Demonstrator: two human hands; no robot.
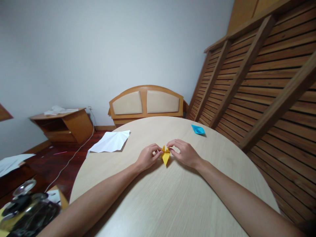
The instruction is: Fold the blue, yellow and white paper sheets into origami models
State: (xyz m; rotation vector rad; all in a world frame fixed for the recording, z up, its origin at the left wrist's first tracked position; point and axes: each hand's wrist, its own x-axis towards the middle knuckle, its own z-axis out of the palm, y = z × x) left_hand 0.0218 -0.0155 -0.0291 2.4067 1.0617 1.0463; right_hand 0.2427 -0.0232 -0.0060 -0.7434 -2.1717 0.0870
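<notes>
"What's the setting?"
"A room with a pale wall (123,42) and a round wooden table (158,200). A padded headboard (144,115) stands beyond both hands, and a slatted wooden panel (276,112) rises well to the right of the right hand (185,153)."
"Where's the yellow folded paper (166,159)?"
"Right between the two hands, its long tip pointing back toward the person."
"And the left hand (148,157)?"
"Pinching the paper's left side between thumb and fingers."
"The right one too?"
"Yes, thumb and fingertips grasp the upper flap on its own side."
"Anything else on the table?"
"A blue folded paper (198,130) just beyond the right hand, slightly rightward, and a creased white sheet (110,141) out past the left hand, near the table's edge."
</notes>
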